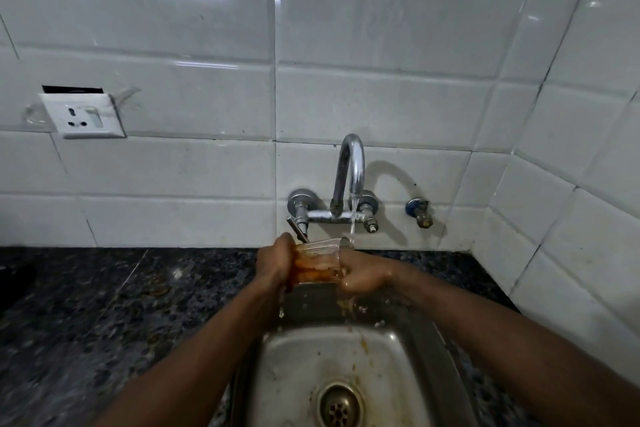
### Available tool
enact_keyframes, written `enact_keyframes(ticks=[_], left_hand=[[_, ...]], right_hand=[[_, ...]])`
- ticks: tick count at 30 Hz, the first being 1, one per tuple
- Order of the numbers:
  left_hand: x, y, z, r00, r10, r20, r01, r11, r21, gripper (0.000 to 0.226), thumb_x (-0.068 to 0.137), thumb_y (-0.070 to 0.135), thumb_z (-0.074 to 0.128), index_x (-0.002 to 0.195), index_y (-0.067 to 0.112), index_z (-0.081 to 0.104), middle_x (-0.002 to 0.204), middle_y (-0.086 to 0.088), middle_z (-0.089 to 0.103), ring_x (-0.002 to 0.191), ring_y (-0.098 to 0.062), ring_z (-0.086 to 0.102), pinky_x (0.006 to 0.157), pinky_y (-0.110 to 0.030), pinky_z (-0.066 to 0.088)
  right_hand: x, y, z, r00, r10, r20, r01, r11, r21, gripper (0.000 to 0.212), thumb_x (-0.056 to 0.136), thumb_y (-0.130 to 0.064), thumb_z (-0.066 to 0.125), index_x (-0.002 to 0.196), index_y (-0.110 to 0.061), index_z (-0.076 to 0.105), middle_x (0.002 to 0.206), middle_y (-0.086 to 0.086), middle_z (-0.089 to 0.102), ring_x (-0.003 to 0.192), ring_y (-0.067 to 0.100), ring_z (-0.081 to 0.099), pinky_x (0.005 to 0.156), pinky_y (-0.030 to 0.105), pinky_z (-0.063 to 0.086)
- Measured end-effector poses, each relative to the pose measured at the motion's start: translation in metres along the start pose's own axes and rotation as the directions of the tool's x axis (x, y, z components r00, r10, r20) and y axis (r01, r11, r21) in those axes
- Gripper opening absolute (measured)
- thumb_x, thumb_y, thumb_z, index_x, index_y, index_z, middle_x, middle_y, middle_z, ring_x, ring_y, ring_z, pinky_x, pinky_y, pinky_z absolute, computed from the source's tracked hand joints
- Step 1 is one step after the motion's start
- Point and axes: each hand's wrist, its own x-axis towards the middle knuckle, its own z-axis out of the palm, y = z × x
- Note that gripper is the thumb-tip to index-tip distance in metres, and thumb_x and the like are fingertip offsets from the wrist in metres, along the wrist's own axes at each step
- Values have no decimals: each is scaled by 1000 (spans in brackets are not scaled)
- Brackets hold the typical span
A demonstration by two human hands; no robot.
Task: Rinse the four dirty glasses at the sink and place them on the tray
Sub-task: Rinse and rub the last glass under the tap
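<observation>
While water streams, both hands (277,262) gripping clear ribbed glass (320,262), steel sink (398,354)

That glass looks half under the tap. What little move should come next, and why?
Probably shift the glass slightly right, so its mouth sits under the stream. The water falls at the right rim and seems to run onto the right hand, while orange residue clings inside. Both hands, the left hand included, grip it over the sink.

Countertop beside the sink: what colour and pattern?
Dark speckled stone, black with grey flecks, on the countertop; head view.
</observation>
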Motion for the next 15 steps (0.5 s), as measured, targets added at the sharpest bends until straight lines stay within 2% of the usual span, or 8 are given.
enact_keyframes(ticks=[1,3,5,7,9,11,13,15], left_hand=[[-1,-2,2,1000,1,13,-1,1000,-6,31,93,30,43,79,8,58,72,-13,62,54,-22,52,44,-24,35],[-2,-2,1,1000,-2,16,2,1000,-9,31,95,29,42,80,7,57,73,-13,62,55,-22,53,43,-23,35],[-1,-1,2,1000,8,30,-8,1000,11,32,97,30,41,83,7,57,78,-14,65,56,-21,54,43,-24,36],[2,2,3,1000,22,17,-23,999,31,33,97,31,41,81,7,58,79,-15,65,58,-22,55,44,-24,36],[4,5,2,1000,22,1,-22,999,31,31,95,30,43,80,7,58,74,-12,61,58,-23,54,45,-24,36],[2,4,1,1000,10,14,-10,1000,13,29,95,30,43,81,8,57,73,-11,58,60,-22,52,46,-24,36],[0,-1,4,1000,6,16,-6,1000,1,29,96,30,43,82,9,56,75,-10,57,62,-21,51,47,-24,36],[1,-8,6,1000,6,5,-6,1000,-14,29,96,30,44,82,9,58,78,-11,59,65,-23,53,49,-25,37]], right_hand=[[0,0,-4,998,-13,61,13,1000,-1,58,85,1,61,137,-19,47,129,9,56,111,21,58,96,38,51],[3,3,-3,997,-46,66,59,973,-225,56,87,-7,63,137,-24,46,132,5,54,114,18,55,97,37,49],[4,7,-1,996,-87,-28,57,826,-561,36,95,-22,57,130,-19,52,128,6,57,117,20,54,101,38,46],[4,13,3,989,-98,-110,2,757,-653,33,96,-26,56,127,-16,53,127,7,58,119,22,53,102,39,45],[0,6,4,999,-24,-37,2,860,-511,46,88,-16,66,131,-17,48,126,9,56,116,23,54,99,38,48],[-1,-5,1,995,71,75,-63,992,-107,59,86,0,61,138,-17,41,120,5,53,107,19,56,90,34,53],[-6,-11,-6,981,88,172,-111,986,126,56,86,9,54,133,-18,42,107,-1,51,94,11,54,80,27,52],[-10,-12,-11,953,111,282,-168,968,186,47,85,11,55,118,-20,43,98,0,52,86,12,54,77,26,51]])
